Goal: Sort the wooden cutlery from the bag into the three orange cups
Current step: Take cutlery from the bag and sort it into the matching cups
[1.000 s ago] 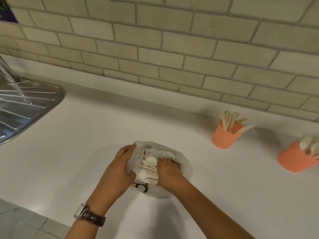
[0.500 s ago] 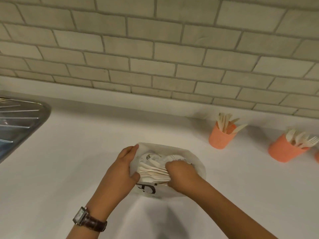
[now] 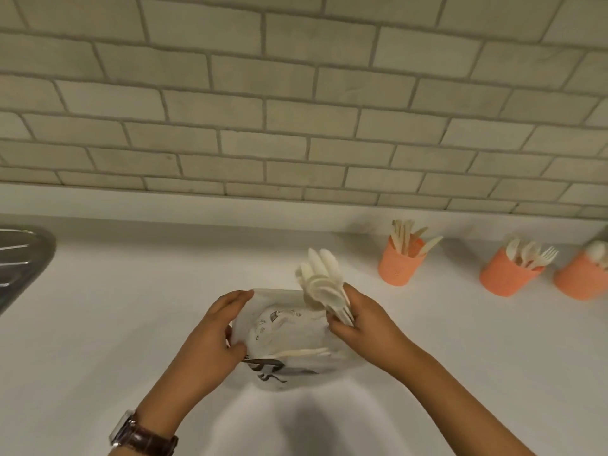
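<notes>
While left hand [image 3: 210, 340] grips bag [image 3: 296, 327], right hand [image 3: 365, 327] pinches spoons [image 3: 320, 278].

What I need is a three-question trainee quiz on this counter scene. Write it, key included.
1. True or false: the right hand grips a cutlery bundle.
2. What does the left hand hold? A) the edge of the bag; B) a plate; C) a sponge.
3. Count the orange cups standing on the counter.

Key: 1 true; 2 A; 3 three.
</notes>
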The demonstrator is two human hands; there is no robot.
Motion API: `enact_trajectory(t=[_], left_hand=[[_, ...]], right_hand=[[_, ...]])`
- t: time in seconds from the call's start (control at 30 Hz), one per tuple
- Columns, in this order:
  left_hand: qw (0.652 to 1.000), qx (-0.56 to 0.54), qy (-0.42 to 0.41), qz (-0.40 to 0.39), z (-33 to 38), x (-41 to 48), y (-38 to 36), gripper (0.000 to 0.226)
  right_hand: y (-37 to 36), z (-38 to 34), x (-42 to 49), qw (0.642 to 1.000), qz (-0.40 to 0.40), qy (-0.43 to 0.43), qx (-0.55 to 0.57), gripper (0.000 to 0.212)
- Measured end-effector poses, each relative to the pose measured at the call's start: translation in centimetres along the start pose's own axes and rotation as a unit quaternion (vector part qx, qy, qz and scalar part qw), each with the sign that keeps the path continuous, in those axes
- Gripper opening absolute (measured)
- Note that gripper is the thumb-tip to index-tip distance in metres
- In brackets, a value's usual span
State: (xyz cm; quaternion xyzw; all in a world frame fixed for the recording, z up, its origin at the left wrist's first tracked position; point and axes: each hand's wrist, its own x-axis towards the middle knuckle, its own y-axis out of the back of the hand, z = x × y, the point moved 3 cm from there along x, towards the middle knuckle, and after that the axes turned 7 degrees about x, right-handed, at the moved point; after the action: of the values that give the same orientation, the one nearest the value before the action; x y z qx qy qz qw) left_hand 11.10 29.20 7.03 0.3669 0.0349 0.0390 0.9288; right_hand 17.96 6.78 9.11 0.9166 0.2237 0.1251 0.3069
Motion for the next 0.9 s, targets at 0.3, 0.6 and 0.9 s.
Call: enact_trajectory(t=[0.3,0.6,0.9], left_hand=[[0.997,0.002,0.026,0.076,-0.3,1.3,-0.8,0.069],[0.972,0.1,-0.092,0.19,6.7,1.7,-3.2,0.043],[0.976,-0.124,-0.161,0.083,20.8,0.6,-17.6,0.02]], right_hand=[[3.6,0.2,-1.4,0.813,0.169,-0.091,0.549,0.02],[6.0,4.2,-7.8,0.806,0.22,-0.17,0.522,0.023],[13.1,10.8,-12.3,0.851,0.26,-0.224,0.398,0.008]])
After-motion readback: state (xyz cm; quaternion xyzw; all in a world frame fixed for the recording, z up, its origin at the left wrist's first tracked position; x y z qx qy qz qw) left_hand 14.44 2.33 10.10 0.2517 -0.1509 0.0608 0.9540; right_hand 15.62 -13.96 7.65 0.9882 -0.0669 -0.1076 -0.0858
